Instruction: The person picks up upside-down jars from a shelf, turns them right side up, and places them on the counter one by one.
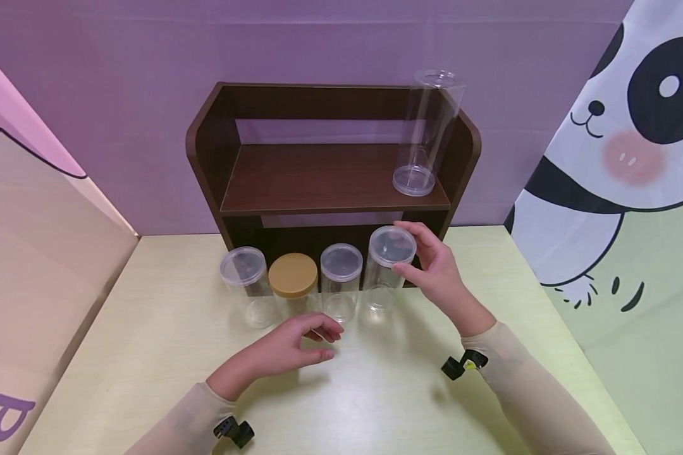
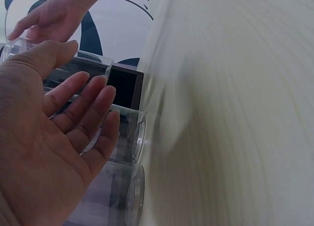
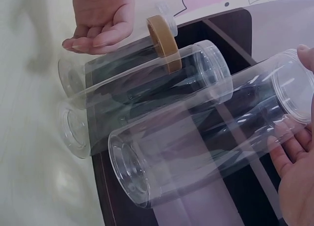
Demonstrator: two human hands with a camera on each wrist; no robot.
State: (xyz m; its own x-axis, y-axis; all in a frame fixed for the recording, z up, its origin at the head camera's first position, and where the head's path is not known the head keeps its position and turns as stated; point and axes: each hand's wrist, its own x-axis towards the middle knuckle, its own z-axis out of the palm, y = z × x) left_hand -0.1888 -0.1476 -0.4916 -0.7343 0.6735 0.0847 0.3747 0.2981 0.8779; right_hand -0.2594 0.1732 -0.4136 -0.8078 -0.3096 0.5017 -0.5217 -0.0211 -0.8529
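Note:
My right hand (image 1: 438,272) grips a clear jar (image 1: 382,278) with a clear lid, thumb and fingers around its top. In the right wrist view its base sits off the table, higher than the bases of its neighbours. To its left stand a clear-lidded jar (image 1: 341,284), a jar with a tan lid (image 1: 293,275) and another clear-lidded jar (image 1: 245,268). In front of these, my left hand (image 1: 287,347) hovers with loosely bent fingers and nothing in its grasp. The left wrist view shows its palm (image 2: 44,152) beside the jars.
A dark brown two-tier shelf (image 1: 319,208) stands against the purple backdrop, behind the jars. On the right of its upper board is a tall clear open cylinder (image 1: 427,136). The pale wooden table (image 1: 387,404) spreads in front, with printed panels at both sides.

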